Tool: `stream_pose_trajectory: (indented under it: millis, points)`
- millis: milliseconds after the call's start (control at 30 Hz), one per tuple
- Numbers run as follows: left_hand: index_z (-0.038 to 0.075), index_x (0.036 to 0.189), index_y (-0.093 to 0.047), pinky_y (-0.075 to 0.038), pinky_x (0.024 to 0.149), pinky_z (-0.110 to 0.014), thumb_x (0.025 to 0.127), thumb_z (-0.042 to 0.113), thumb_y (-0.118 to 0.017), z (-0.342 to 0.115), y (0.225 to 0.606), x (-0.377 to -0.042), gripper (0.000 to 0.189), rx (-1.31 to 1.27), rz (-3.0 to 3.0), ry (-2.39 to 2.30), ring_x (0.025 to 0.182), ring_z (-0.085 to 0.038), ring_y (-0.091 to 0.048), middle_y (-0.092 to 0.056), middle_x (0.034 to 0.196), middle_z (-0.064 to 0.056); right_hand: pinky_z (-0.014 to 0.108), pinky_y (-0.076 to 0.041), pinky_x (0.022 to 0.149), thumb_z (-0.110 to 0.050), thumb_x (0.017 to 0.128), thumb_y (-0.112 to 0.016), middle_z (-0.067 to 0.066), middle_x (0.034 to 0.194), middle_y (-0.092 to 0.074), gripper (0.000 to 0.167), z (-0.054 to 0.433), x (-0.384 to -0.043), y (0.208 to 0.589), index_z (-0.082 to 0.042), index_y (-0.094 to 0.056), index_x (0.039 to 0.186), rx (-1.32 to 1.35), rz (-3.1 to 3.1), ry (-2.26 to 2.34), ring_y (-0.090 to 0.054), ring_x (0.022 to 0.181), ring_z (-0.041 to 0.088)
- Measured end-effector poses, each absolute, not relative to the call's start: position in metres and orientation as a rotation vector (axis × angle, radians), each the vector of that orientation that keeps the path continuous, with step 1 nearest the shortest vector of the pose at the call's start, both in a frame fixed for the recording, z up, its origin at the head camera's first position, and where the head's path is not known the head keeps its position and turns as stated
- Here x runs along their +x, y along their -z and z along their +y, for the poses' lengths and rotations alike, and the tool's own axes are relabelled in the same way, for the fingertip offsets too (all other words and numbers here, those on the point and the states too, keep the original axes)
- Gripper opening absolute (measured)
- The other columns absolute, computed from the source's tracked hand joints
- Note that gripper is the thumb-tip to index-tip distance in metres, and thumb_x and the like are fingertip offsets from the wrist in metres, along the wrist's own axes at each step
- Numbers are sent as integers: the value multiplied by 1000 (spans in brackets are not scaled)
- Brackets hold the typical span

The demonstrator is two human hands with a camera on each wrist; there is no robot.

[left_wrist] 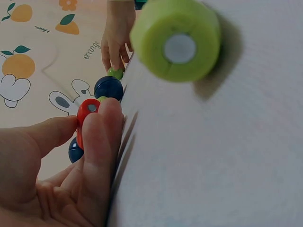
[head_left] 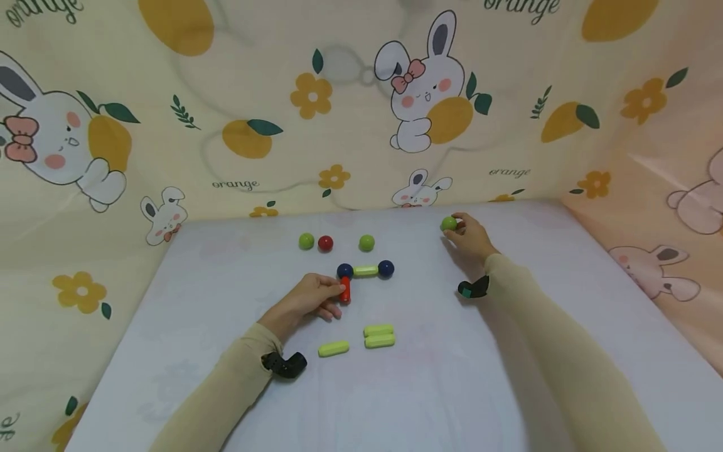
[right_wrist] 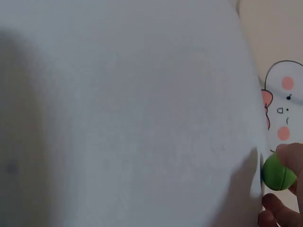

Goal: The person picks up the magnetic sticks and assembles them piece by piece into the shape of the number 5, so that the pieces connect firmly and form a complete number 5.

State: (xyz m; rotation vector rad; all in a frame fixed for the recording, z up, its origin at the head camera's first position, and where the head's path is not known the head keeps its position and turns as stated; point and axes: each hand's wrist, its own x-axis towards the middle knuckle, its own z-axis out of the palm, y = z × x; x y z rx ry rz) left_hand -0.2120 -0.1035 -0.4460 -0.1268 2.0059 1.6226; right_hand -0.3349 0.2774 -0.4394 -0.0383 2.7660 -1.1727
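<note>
My left hand (head_left: 309,294) pinches a red rod (head_left: 346,295) between thumb and fingers. The rod's far end meets a dark blue ball (head_left: 344,270). From that ball a yellow-green rod (head_left: 365,270) runs right to a second dark blue ball (head_left: 386,269). In the left wrist view, the red rod (left_wrist: 88,109) shows a pale round spot on its end. Farther off at the right, my right hand (head_left: 473,240) pinches a green ball (head_left: 449,224) by its sides. A seam crosses this green ball (right_wrist: 278,172) in the right wrist view.
Behind the joined pieces sit a green ball (head_left: 306,241), a red ball (head_left: 325,243) and another green ball (head_left: 366,243). Nearer lie a single yellow-green rod (head_left: 334,349) and two side by side (head_left: 380,341). A printed cloth (head_left: 350,125) stands behind the white table (head_left: 429,389).
</note>
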Motion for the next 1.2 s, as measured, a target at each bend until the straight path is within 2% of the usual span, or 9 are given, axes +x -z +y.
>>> stream_pose_trajectory:
  millis: [233,533,800,1200]
  points:
    - [-1,139,-56,-56,55,-21,102,22,-61,-101,445,-217,44,-134,1995,-1623,62,-11,-71,-75,108,-12,55,-41,110,-25,104,-55,28,146,-46,54,280,-340,443,-1,-38,149,-34,2834,1103,-48,128,40]
    - [1,135,-59,-55,53,-22,102,21,-61,-99,443,-216,39,-145,1990,-1629,60,-11,-70,-76,100,-10,58,-39,112,-28,103,-56,27,147,-46,56,279,-337,438,-1,-40,148,47,2815,1069,-46,132,42]
    - [2,135,-59,-56,53,-22,102,21,-61,-102,446,-215,39,-161,1972,-1636,59,-11,-70,-76,97,-9,54,-42,110,-28,102,-58,26,141,-51,55,272,-328,435,1,-42,146,42,2805,1121,-49,128,40]
    - [2,137,-58,-56,55,-22,102,22,-61,-106,444,-213,41,-167,1967,-1635,61,-11,-71,-76,102,-10,52,-43,111,-27,101,-61,26,148,-49,57,265,-318,438,1,-42,147,-8,2744,1313,-50,132,40]
